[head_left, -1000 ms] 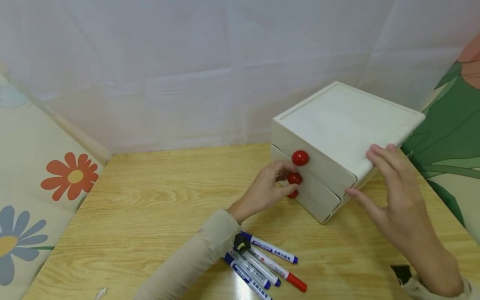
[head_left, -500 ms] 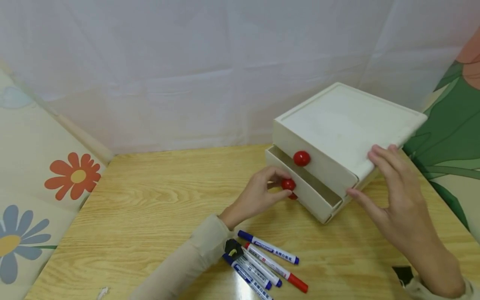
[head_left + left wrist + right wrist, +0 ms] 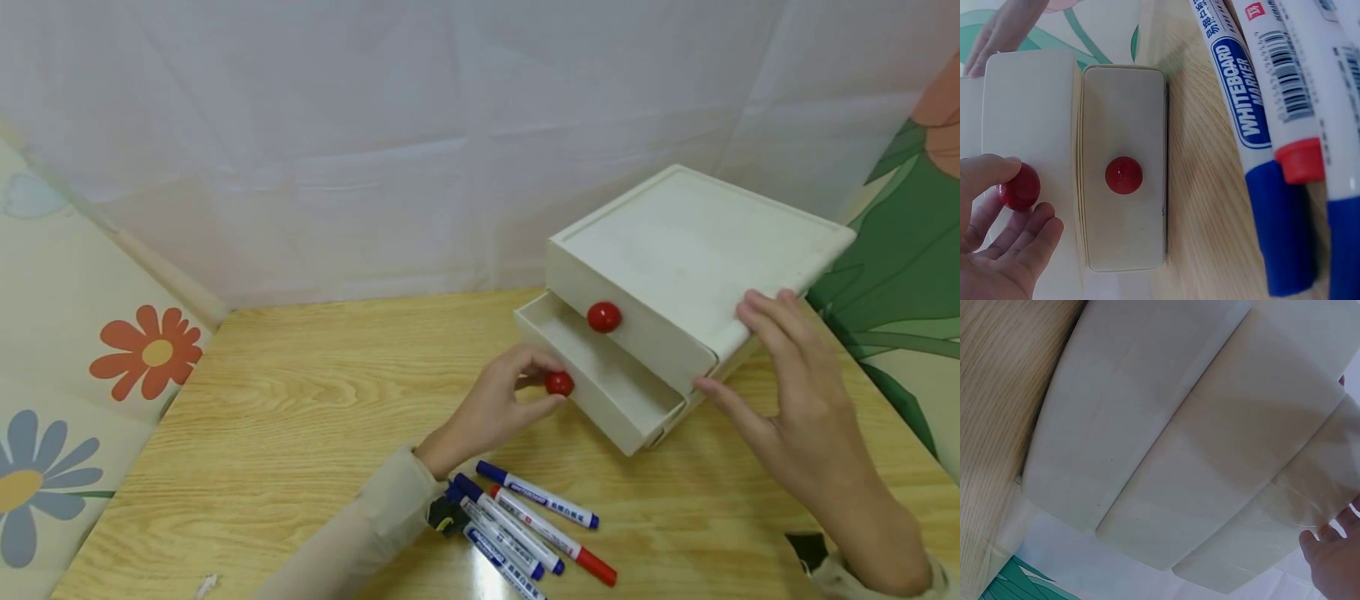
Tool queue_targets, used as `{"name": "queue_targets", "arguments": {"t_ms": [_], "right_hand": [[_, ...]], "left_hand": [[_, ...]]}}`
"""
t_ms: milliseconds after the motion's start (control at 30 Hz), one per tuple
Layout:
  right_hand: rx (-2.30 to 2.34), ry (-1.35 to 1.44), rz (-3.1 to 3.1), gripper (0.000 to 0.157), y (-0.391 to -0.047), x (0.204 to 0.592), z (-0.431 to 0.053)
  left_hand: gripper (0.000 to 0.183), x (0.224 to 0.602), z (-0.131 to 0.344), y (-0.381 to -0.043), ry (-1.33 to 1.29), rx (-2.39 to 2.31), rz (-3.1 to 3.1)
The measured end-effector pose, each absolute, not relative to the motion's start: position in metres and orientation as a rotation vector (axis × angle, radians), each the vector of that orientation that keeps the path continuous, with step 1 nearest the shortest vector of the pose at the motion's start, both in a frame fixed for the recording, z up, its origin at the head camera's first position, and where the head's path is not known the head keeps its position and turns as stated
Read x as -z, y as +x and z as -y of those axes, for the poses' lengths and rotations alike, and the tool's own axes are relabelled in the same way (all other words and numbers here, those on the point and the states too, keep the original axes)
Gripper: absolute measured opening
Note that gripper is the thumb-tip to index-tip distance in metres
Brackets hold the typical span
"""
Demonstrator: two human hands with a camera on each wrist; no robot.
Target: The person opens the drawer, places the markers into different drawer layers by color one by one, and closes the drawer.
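Observation:
A white drawer cabinet (image 3: pixel 697 258) with round red knobs stands angled on the table. Thumb and fingers of my left hand (image 3: pixel 491 408) pinch the red knob (image 3: pixel 558 383) of its middle drawer (image 3: pixel 600 358), which is pulled partway out; bare floor shows inside. Above it the top drawer, with its own red knob (image 3: pixel 603 317), is closed. In the left wrist view the closed bottom drawer's knob (image 3: pixel 1124 175) shows beside the held one. My right hand (image 3: pixel 806 408) rests spread against the cabinet's right side, fingertips on the top edge and thumb near the front corner.
Several whiteboard markers (image 3: pixel 536 500), blue-capped and one red-capped, lie together on the wooden table (image 3: pixel 300 400) under my left sleeve. A white cloth (image 3: pixel 337 150) hangs behind. Flower-patterned panels (image 3: pixel 150 354) border both sides. A small white scrap (image 3: pixel 206 583) lies at front left.
My left hand has drawn the middle drawer out by its knob, moving left and toward me, from closed to partway out. The right hand has stayed against the cabinet.

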State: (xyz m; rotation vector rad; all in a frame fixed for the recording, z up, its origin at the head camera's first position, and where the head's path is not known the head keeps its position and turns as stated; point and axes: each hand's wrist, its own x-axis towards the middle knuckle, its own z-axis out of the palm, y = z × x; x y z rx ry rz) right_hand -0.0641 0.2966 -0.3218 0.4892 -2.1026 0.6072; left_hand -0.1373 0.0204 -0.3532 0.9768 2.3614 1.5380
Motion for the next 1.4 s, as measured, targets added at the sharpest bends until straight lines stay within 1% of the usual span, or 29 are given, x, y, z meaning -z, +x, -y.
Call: {"name": "queue_targets", "arguments": {"t_ms": [733, 1000, 1400], "right_hand": [[-0.594, 0.489, 2.109, 0.085, -0.064, 0.321, -0.298], [-0.6, 0.495, 2.106, 0.084, -0.065, 0.321, -0.298], [-0.611, 0.497, 2.088, 0.083, -0.065, 0.321, -0.295]], "left_hand": [[0.03, 0.353, 0.009, -0.124, 1.064, -1.489, -2.397], [0.029, 0.355, 0.018, -0.118, 1.002, -1.523, -2.397], [0.029, 0.36, 0.022, -0.11, 0.989, -1.598, -2.404]]}}
